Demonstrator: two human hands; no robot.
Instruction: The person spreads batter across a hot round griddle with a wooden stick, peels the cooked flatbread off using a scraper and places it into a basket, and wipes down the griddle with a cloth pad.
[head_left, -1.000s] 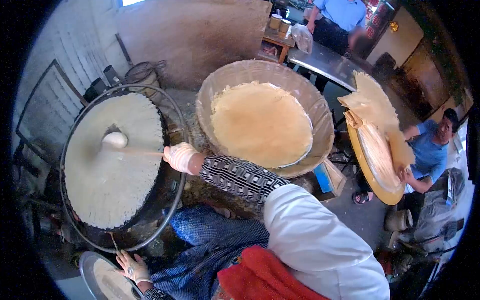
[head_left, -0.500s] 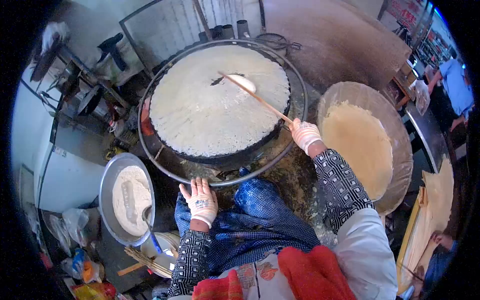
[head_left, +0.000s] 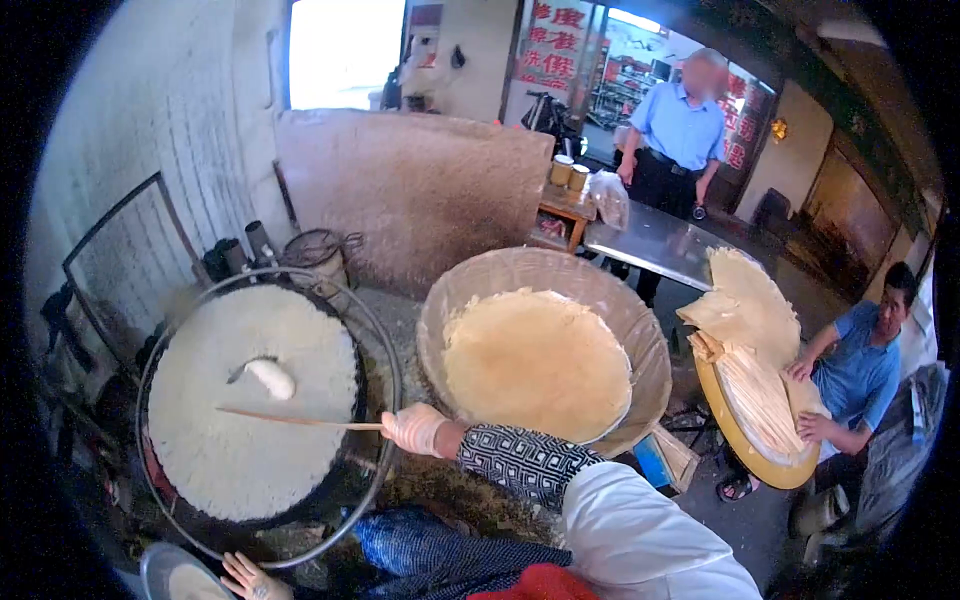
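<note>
My right hand (head_left: 412,430), in a pale glove, grips a thin wooden stick (head_left: 300,421). The stick reaches over a broad round sheet of pale batter (head_left: 215,450) on a dark griddle. A thick white lump of batter (head_left: 271,380) lies near the sheet's middle, beside a small dark gap and just beyond the stick's tip. A metal ring (head_left: 399,385) surrounds the griddle. My left hand (head_left: 255,580), also gloved, is at the bottom edge by the ring, fingers apart and holding nothing. Close to it, a metal bowl (head_left: 150,572) is partly cut off by the frame.
Right of the griddle stands a lined basin (head_left: 648,350) holding round flatbreads (head_left: 540,365). Farther right, a seated person (head_left: 862,370) handles folded sheets on a yellow board (head_left: 735,430). Another person (head_left: 680,125) stands behind a metal counter (head_left: 650,240). A brown panel (head_left: 400,190) rises behind the griddle.
My view has swung to the right, bringing both people more fully into sight. Relative to the griddle, the stick has swung toward me, away from the white batter lump.
</note>
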